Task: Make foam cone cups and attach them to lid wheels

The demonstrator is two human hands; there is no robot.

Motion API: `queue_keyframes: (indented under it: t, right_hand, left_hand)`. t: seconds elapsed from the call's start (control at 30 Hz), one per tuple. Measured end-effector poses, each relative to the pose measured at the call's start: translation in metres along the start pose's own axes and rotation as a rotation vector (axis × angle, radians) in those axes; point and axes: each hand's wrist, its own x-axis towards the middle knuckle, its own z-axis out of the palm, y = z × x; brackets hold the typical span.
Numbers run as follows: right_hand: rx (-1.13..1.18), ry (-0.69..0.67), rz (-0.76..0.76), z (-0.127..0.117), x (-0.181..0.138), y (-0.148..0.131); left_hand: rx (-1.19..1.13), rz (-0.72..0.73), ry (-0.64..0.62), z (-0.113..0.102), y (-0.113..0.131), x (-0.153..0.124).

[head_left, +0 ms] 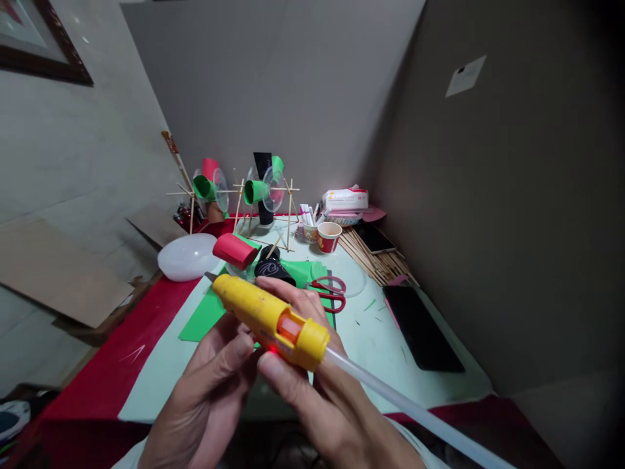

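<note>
Glue stick juts back over the front table edge, out of the yellow glue gun, which is gripped snugly in the right hand. Left hand is half-curled just beside it, can't tell if touching. Farther out, scrap-dotted tabletop separates red scissors from a black-screened device.

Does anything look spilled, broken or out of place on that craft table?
Nothing clearly spilled or broken. One untidy spot: a green sliver and dark specks lie loose on the pale sheet, between the red-handled scissors and the black device, like stray offcuts.
</note>
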Motion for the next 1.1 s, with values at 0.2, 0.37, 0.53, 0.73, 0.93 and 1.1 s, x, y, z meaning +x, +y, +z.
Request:
queue_keyframes:
  t: [0.2, 0.37, 0.53, 0.73, 0.93, 1.1]
  right_hand:
    - [-0.062, -0.047, 0.021, -0.002, -0.010, -0.003]
    - [-0.147, -0.090, -0.009, -0.011, -0.019, 0.006]
    - [-0.083, 0.139, -0.024, -0.022, -0.042, 0.020]
    - [-0.011, 0.455, -0.329, -0.020, -0.062, 0.020]
    - [-0.117, 0.508, -0.271, -0.021, -0.063, 0.014]
    - [-0.103, 0.500, -0.262, -0.022, -0.060, 0.012]
  left_hand:
    - [-0.022, -0.042, 0.004, 0.011, -0.004, -0.004]
    - [-0.025, -0.076, -0.066, 0.017, -0.009, -0.003]
    - [-0.076, -0.041, -0.049, 0.021, -0.012, 0.000]
    - [-0.052, 0.040, -0.010, 0.024, -0.010, 0.000]
    - [0.013, 0.076, -0.033, 0.018, -0.019, 0.000]
    - [0.044, 0.086, 0.041, 0.013, -0.026, -0.001]
